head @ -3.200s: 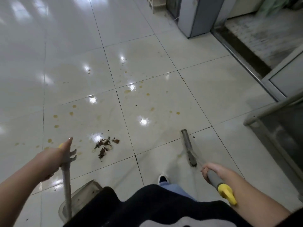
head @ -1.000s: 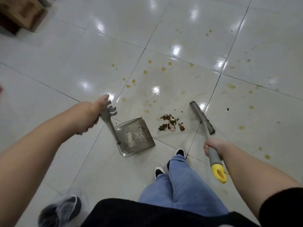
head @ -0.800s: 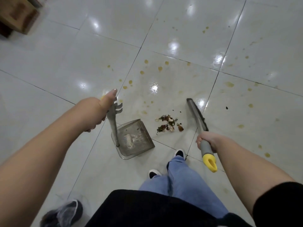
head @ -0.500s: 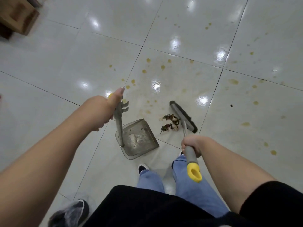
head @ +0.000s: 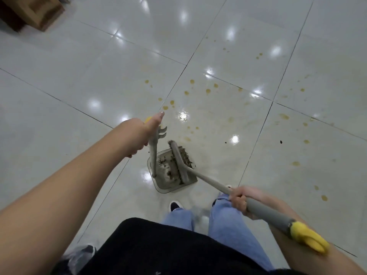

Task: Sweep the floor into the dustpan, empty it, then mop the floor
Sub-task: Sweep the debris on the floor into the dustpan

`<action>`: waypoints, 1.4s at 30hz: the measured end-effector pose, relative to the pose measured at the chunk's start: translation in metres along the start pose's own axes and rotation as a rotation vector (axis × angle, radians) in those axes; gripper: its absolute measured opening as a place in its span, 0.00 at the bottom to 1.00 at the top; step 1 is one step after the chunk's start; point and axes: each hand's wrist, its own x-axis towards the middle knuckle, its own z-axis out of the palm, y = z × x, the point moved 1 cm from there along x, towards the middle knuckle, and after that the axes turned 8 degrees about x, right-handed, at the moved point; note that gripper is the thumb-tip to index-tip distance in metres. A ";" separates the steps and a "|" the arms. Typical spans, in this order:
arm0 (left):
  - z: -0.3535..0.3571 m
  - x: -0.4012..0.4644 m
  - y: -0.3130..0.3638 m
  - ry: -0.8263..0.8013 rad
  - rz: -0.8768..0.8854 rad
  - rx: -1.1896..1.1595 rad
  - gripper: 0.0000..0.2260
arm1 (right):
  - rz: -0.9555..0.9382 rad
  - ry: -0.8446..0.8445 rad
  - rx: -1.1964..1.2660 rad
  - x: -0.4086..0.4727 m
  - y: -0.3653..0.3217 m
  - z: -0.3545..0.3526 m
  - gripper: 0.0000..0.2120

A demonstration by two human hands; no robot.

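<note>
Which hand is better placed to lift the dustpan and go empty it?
Left. The left hand already grips the dustpan's upright handle, and the debris sits in the dustpan. The right hand is occupied, gripping the broom.

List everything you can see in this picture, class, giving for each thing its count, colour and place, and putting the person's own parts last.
dustpan: one, grey, on the floor, centre
broom: one, grey with yellow handle end, head lying over the dustpan
debris: dark scraps, in the dustpan
stains: many, yellowish, spread over the tiles
floor: pale glossy tiles
wooden box: one, brown, top left corner
bagged item: one, dark, bottom left; unclear what
shoe: one seen, black and white
jeans: blue, bottom centre
left hand: holds the dustpan handle
right hand: grips the broom handle
</note>
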 end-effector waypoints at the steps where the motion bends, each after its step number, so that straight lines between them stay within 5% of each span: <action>1: 0.002 -0.002 -0.008 -0.005 0.007 -0.011 0.32 | 0.004 -0.015 0.054 -0.002 0.003 -0.001 0.20; 4: 0.009 -0.007 -0.029 -0.015 0.023 -0.061 0.32 | -0.026 -0.064 0.168 -0.010 0.006 0.000 0.17; 9: 0.015 -0.015 -0.042 -0.034 0.026 -0.124 0.31 | -0.203 0.247 -0.064 -0.029 -0.001 0.013 0.13; 19: -0.001 -0.027 -0.034 0.082 -0.031 -0.110 0.35 | -0.284 0.468 -0.216 -0.070 -0.053 -0.014 0.13; 30: 0.032 -0.039 0.032 0.116 -0.435 -0.333 0.33 | -0.325 0.480 -0.359 -0.037 -0.133 -0.077 0.15; 42: 0.068 -0.070 0.004 0.212 -0.606 -0.486 0.32 | -0.233 0.366 -0.697 0.037 -0.081 -0.025 0.14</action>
